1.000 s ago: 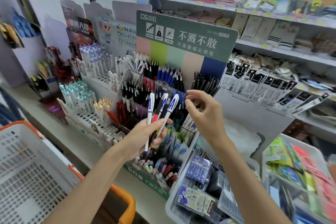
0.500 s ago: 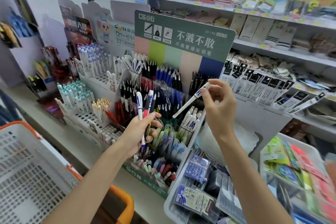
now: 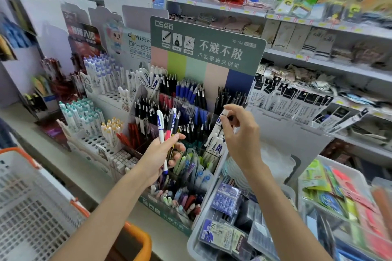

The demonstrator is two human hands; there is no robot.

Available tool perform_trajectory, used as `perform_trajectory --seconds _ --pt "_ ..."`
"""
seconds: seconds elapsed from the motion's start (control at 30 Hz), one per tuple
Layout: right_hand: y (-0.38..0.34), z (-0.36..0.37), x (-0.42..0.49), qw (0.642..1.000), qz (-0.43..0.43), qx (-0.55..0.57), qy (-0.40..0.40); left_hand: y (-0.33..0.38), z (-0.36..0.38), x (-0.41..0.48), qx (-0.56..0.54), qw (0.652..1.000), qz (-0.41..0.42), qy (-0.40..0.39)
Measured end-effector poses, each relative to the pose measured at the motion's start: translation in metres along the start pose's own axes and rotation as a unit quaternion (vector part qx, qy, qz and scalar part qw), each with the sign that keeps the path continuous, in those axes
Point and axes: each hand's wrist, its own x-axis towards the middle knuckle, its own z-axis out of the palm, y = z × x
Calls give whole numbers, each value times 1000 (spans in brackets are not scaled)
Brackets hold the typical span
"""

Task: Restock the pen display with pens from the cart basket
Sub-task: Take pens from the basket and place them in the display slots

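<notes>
Pens, spare stock: small bundle, white-and-blue and pink-and-black barrels, gripped upright in my left hand. The fingers are curled round the lower barrels, tops up, I judge so the next is easy to draw.
White pen: pinched at its top by thumb and fingertips of my right hand, remaining fingers loosely spread. It angles down among the matching white pens at the right side of the pen display.
Cart basket: lower left, beside my left arm.
</notes>
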Motion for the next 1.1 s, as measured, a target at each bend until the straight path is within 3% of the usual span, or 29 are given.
perform_trajectory --seconds 0.23,0.63,0.87,1.1 --pt "3 10 -15 994 -2 -44 -104 -1 4 1 -1 1000 -6 -2" --pt "10 19 -23 987 -41 -123 -94 -1 3 -2 -24 999 -13 -19" --pt "-3 7 -10 1000 12 -15 -19 -1 -8 -12 -2 999 13 -42" --pt "-32 10 5 983 107 109 -101 8 -1 -14 0 997 21 -71"
